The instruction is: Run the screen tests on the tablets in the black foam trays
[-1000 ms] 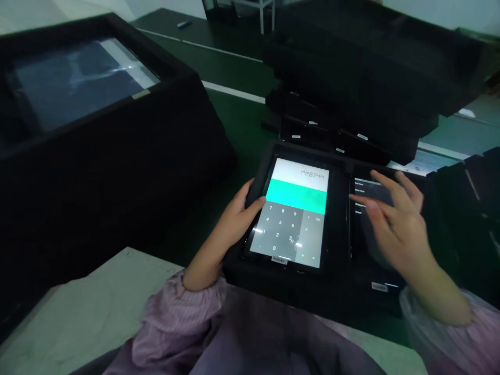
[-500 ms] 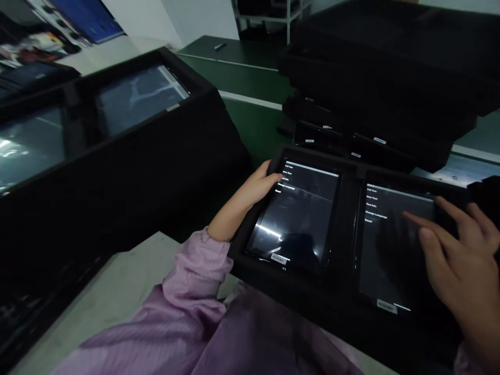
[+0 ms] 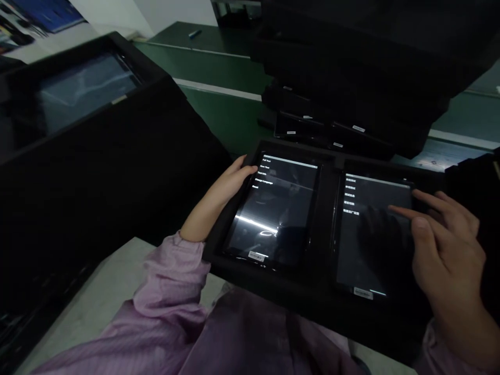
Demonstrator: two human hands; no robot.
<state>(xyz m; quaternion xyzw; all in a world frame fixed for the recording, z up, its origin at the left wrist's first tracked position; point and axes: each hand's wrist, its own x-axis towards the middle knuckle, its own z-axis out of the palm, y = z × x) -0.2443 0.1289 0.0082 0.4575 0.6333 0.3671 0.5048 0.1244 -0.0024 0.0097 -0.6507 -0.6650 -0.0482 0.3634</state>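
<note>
A black foam tray (image 3: pixel 324 208) lies before me with two lit tablets set into it. The left tablet (image 3: pixel 273 213) shows an English menu on a dark screen, with a barcode sticker at its lower edge. On the right tablet (image 3: pixel 363 245) the menu is in Chinese characters. My left hand (image 3: pixel 234 179) grips the tray's left edge, thumb on top near the left tablet's menu. Over the right tablet my right hand (image 3: pixel 445 239) has its fingers spread and index finger extended at the screen; whether the fingertip touches the glass I cannot tell.
Stacked black trays (image 3: pixel 359 67) stand behind, with stickered tablets (image 3: pixel 304 125) low in the stack. More black trays (image 3: pixel 128 120) with a screen on top are piled at left. A green bench surface (image 3: pixel 219 67) runs behind, with a small pen-like object (image 3: pixel 194 34) on it.
The right tablet's menu has switched from English to Chinese. The view has shifted, so the tray and both hands sit slightly further left. My hands keep nearly the same pose.
</note>
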